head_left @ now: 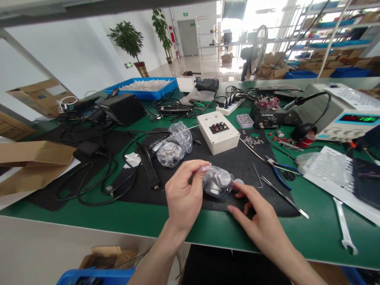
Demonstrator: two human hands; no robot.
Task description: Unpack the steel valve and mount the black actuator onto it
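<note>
Between my hands is a silvery metal part in a clear plastic bag, just above the black mat. My left hand pinches the bag's upper left edge between thumb and fingers. At the bag's right side, my right hand has its thumb and fingers apart, the index fingertip close to or touching the plastic. A second bagged metal part lies on the mat to the left. Behind the held bag stands a beige control box with small switches on top.
To the right lie cutting pliers, tweezers, a hex key and a wrench. Loose rings sit near a small screw tray. A power supply stands at right; black cables sprawl at left.
</note>
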